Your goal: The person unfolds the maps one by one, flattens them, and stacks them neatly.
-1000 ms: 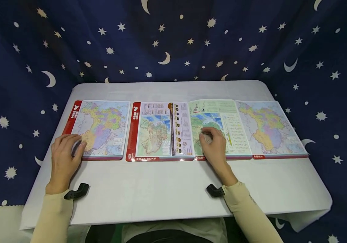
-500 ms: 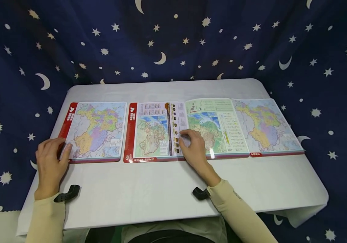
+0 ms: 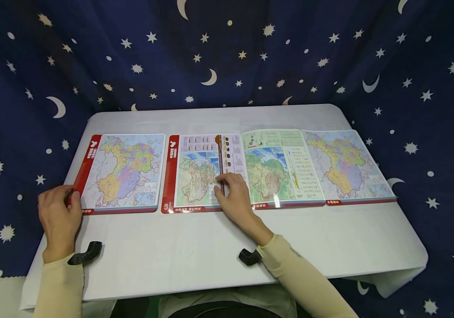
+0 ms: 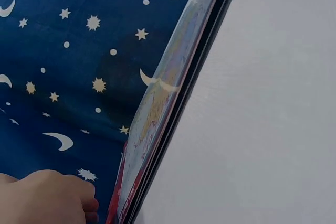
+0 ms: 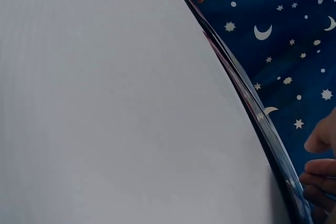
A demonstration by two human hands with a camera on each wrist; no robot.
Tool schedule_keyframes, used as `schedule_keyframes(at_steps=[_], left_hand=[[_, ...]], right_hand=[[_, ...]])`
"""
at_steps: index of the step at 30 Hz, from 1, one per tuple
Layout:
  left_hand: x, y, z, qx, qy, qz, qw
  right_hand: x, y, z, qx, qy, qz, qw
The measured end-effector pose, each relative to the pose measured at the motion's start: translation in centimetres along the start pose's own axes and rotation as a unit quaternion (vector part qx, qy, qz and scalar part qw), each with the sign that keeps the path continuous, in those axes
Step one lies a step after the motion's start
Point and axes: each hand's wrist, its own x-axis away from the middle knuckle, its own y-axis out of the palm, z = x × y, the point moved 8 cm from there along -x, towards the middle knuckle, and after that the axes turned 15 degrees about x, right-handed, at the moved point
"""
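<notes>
Several glossy map sheets lie in a row across the white table. The left map (image 3: 127,170), with a red band along its left side, lies apart from the others by a narrow gap. My left hand (image 3: 59,218) is at its lower left corner, thumb and fingers loosely bent about the red corner. My right hand (image 3: 236,198) rests over the second map (image 3: 196,176), fingertips right at its printed face, fingers loosely bent with nothing between them. In the right wrist view, the fingers (image 5: 320,169) show at the maps' edge, thumb apart from them.
To the right are a green-toned map (image 3: 268,172) and a pale multicoloured map (image 3: 348,168), edge to edge with the second one. The white tablecloth (image 3: 163,256) shows in front of the row. A dark blue curtain (image 3: 227,53) with stars and moons surrounds the table.
My right hand has slid left from the green-toned map onto the second map. My left hand has moved left and slightly toward me, to the left map's corner. The maps stay in place.
</notes>
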Motion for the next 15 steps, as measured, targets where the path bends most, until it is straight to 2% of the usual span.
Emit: schedule_keyframes(at_steps=[8, 15], left_hand=[[0.1, 0.1, -0.3, -0.019, -0.022, 0.005, 0.9996], [0.4, -0.3, -0.8, -0.043, -0.068, 0.011, 0.9967]], right_hand=[[0.0, 1.5, -2.7, -0.002, -0.028, -0.015, 0.9995], [0.0, 2.7, -3.9, 0.006, -0.031, -0.027, 0.9991]])
